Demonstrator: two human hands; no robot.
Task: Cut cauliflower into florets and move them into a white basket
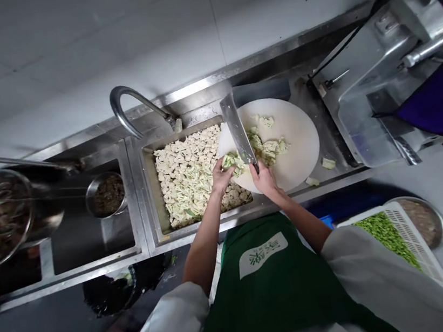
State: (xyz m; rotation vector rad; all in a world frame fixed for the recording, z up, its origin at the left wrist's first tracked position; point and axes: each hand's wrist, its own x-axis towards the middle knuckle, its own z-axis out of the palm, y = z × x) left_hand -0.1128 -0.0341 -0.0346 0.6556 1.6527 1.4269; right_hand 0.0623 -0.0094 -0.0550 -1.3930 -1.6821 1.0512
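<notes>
2 hands [265, 180] hold 1 cleaver [235, 123] and cauliflower [230, 160] at 1 board [298, 126].

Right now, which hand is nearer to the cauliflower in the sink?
The left. The left hand is over the right part of the sink, above the cauliflower; the right hand is farther off, gripping the cleaver at the board's near edge.
</notes>
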